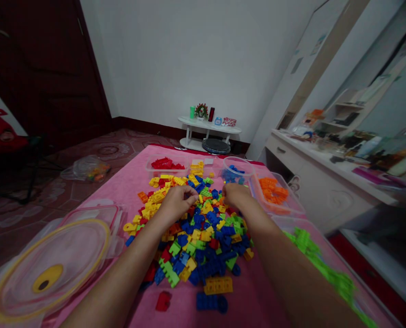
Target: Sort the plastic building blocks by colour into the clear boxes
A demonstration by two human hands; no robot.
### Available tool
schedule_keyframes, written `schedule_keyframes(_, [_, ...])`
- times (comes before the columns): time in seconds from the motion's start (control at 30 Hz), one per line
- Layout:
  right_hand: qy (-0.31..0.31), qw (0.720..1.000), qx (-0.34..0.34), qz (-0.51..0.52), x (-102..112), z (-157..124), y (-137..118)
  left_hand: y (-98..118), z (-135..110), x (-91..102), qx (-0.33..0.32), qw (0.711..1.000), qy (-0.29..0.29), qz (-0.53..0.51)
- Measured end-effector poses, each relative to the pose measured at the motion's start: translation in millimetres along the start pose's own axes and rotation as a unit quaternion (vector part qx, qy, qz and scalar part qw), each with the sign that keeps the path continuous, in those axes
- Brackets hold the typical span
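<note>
A wide heap of toy building bricks (203, 228) in yellow, blue, green, red and orange lies on a pink cloth. Over the heap's far left part is my left hand (179, 201), its thumb and fingers curled together in a pinch. Whatever sits between those fingertips is too small to make out. My right hand (236, 196) is at the heap's far right side, close to the round tub (238, 160) of blue bricks. Its fingers bend down and inward, partly hidden by the back of the hand, and anything in them is out of sight.
Behind the heap stand a tub of red bricks (167, 169) and some yellow bricks (197, 167). Along the right are a box of orange bricks (274, 191) and a box of green bricks (321, 264). Clear lids, one yellow-rimmed lid (83, 269) on top, lie at left.
</note>
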State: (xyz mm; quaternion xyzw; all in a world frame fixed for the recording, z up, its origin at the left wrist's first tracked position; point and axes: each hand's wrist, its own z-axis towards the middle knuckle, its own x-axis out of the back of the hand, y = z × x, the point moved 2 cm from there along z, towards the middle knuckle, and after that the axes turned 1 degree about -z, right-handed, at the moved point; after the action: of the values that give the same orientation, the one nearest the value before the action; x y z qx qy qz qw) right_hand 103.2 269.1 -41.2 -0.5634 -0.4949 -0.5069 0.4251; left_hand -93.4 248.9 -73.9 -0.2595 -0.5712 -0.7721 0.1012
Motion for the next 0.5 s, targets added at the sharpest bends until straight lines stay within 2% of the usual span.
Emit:
schedule_keyframes(0.1, [0.020, 0.999, -0.035, 0.007, -9.7, -3.7, 2.2, 2.7, -1.1, 0.3, 0.000, 1.000, -0.002, 0.005])
schedule_keyframes(0.17, [0.054, 0.997, -0.055, 0.029, -11.6, -7.2, 7.9, 4.3, -1.8, 0.6, 0.001, 1.000, 0.000, 0.006])
schedule_keyframes(0.23, [0.113, 0.983, -0.067, 0.128, -11.4, -10.9, 13.7, 4.5, -2.1, 0.5, 0.000, 1.000, 0.004, 0.009])
schedule_keyframes(0.27, [0.144, 0.962, -0.065, 0.222, -11.5, -12.6, 15.8, 4.0, -2.2, 0.2, -0.001, 1.000, 0.004, 0.014])
schedule_keyframes(0.3, [0.165, 0.924, -0.056, 0.340, -12.4, -14.1, 17.0, 3.1, -2.1, -0.3, -0.003, 1.000, 0.003, 0.020])
schedule_keyframes(0.33, [0.170, 0.866, -0.039, 0.469, -14.2, -15.4, 17.4, 1.9, -2.0, -0.8, -0.004, 1.000, 0.002, 0.027])
schedule_keyframes(0.37, [0.156, 0.792, -0.019, 0.590, -16.8, -16.4, 16.8, 0.3, -1.7, -1.3, -0.005, 0.999, 0.001, 0.033])
schedule_keyframes(0.43, [0.086, 0.628, 0.016, 0.774, -22.8, -17.9, 14.5, -3.5, -0.8, -1.3, -0.001, 0.999, 0.002, 0.042])
schedule_keyframes(0.47, [0.045, 0.557, 0.026, 0.829, -25.7, -18.6, 13.6, -5.5, -0.1, -0.4, 0.001, 0.999, 0.006, 0.045])
schedule_keyframes(0.5, [0.010, 0.503, 0.033, 0.864, -28.1, -19.2, 13.4, -7.4, 0.8, 1.4, 0.003, 0.999, 0.010, 0.048])
